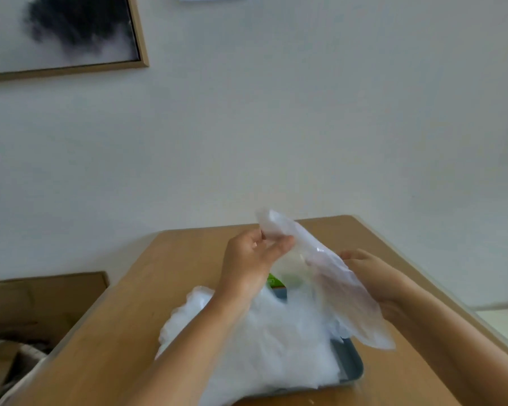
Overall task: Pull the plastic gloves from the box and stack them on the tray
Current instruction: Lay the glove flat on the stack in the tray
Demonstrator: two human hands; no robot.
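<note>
Above the tray [351,367]: I am holding one thin glove [326,268] up in the air, spread out between my two hands.
My left hand [250,259]: it is pinching the top end of the glove with thumb and fingers.
My right hand [376,275]: it is sitting behind the low part of the glove. I cannot tell if it is gripping or only touching.
The pile [264,347]: it is lying big and fluffy on the tray, spilling over the left side onto the table [135,303].
The box [274,281]: a bit of green is peeking out behind the pile, and I think that is it.
Doing it well: I am planning to lay the glove flat on the middle of the pile and let go softly, so nothing slides off.
</note>
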